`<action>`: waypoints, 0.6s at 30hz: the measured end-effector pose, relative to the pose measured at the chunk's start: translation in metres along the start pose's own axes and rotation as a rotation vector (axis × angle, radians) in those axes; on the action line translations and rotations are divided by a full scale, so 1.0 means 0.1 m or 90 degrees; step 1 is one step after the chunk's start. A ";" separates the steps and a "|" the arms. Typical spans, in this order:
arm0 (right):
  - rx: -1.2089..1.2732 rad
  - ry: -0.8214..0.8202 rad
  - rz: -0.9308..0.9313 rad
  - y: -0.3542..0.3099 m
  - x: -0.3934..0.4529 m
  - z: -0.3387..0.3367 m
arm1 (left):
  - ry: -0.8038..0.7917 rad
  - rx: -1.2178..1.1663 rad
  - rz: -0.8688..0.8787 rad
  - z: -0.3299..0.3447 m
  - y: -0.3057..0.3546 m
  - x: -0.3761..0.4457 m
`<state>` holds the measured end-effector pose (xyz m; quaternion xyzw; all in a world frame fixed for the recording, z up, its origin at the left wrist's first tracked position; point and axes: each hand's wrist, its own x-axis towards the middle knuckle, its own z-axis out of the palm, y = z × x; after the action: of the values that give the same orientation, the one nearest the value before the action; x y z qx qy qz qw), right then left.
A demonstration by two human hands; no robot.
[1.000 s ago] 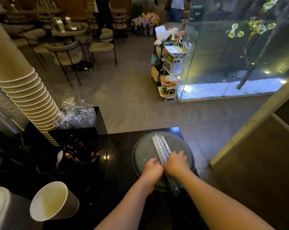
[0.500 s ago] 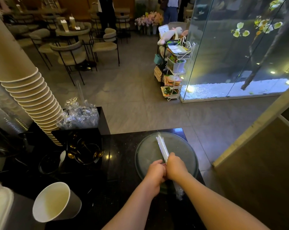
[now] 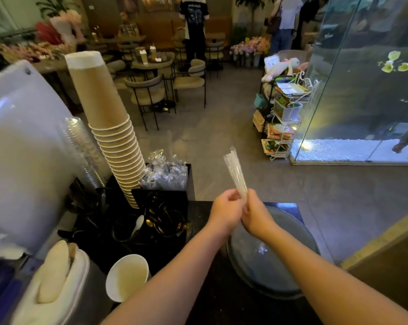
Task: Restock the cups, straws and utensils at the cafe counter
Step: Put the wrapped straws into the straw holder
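While both the left hand [image 3: 226,211] and right hand [image 3: 257,213] clasp its lower end above the surface [image 3: 203,209], the straw bundle [image 3: 236,172] stands near-upright, pointing toward 11 o'clock; its base is hidden by fingers.

Clear, seemingly wrapped straw bundle [image 3: 236,173], upright, tilted left.

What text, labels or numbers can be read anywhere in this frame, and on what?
None can be read.
Dark shirt of the person standing at the back: pale print, too blurred.
Papers on the wire rack: colourful covers, too small.
Stacked paper cups: plain, no print.
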<state>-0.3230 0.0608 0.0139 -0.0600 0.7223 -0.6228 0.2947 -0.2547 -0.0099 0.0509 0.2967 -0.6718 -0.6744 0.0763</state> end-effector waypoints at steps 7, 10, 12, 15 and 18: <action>-0.349 -0.060 -0.382 -0.72 0.16 0.48 | 0.138 0.296 0.212 -0.78 0.85 0.29; -0.383 -0.100 -0.427 -1.07 0.20 0.71 | 0.143 0.301 0.239 -1.06 1.17 0.34; -0.415 -0.109 -0.449 -1.28 0.21 0.84 | 0.152 0.293 0.254 -1.22 1.35 0.35; -0.431 -0.094 -0.489 -1.51 0.27 0.98 | 0.166 0.272 0.284 -1.39 1.59 0.36; -0.460 -0.059 -0.508 -1.67 0.35 1.08 | 0.161 0.221 0.314 -1.49 1.79 0.39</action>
<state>-0.3444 -0.0848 0.1518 -0.4548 0.7979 -0.3946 0.0276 -0.2649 -0.1732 0.2216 0.2146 -0.8135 -0.4692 0.2685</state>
